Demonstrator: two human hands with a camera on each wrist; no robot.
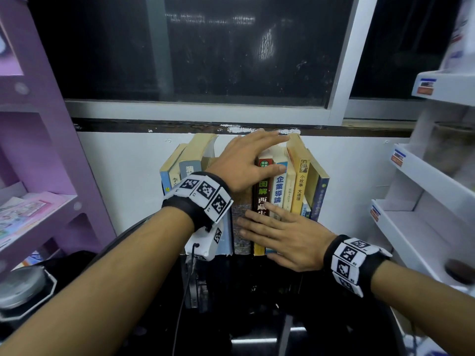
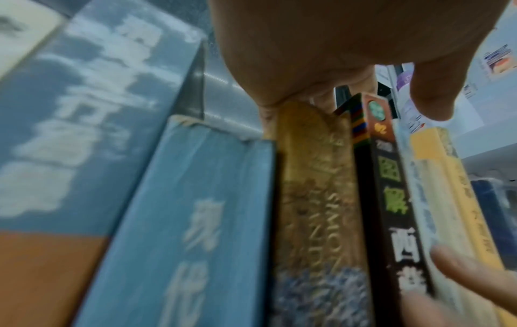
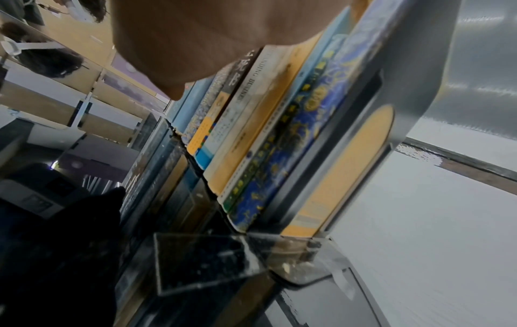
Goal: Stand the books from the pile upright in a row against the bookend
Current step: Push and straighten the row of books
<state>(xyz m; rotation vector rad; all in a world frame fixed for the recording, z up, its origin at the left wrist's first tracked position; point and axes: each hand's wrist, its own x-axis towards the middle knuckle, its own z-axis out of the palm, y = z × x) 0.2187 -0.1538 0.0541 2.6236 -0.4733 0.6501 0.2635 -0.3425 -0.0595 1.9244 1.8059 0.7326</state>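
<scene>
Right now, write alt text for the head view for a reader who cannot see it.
Two hands tidy a row of upright books against a white wall: the left hand rests flat across their tops, the right hand presses flat on their spines. A purple shelf stands left, white racks right.

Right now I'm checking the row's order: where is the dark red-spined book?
In the head view the dark red-spined book stands upright mid-row, between the gold-spined book and the white-and-blue book.
</scene>
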